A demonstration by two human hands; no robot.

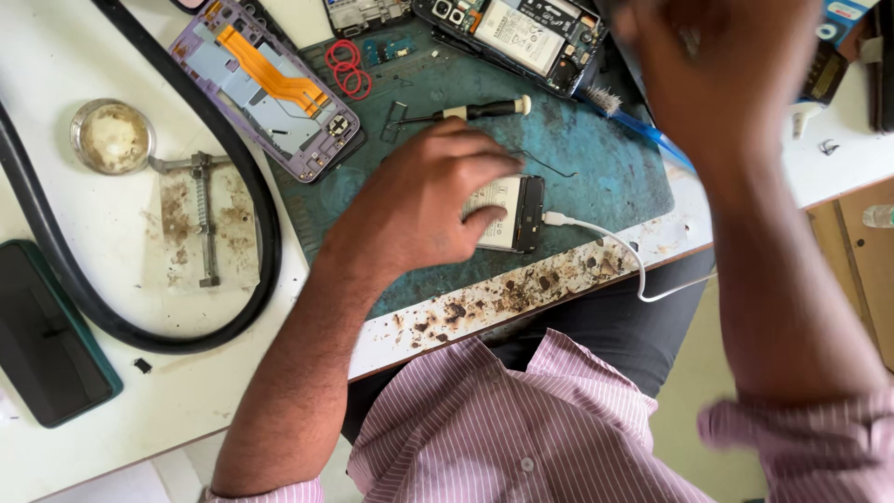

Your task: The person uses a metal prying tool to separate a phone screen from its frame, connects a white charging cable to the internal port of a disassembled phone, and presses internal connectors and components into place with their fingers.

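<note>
- Looking down at the bench, we see our left hand (424, 200) pressing flat on an opened phone (507, 212) near the middle of the green mat (615, 172); the fingers are spread and curled over it, pinning it rather than clamping it.
- The phone lies close to the mat's 6 o'clock edge, and a white cable (610, 244) plugs into its 3 o'clock end, then loops off the front edge of the table (186, 391).
- Our right hand (717, 65) is raised at 1 o'clock, blurred; we cannot tell how far its fingers are open or whether it holds anything.
- A small screwdriver (475, 111) lies just beyond the left hand at 12 o'clock, with red rubber rings (349, 67) further out at 11 o'clock.
- A purple phone frame (265, 84) sits at 10 o'clock, overhanging the mat's edge.
- A thick black hose (265, 224) curves round at 9 o'clock, enclosing a metal clamp (202, 214).
- Open room remains on the mat at 3 o'clock of the phone.
</note>
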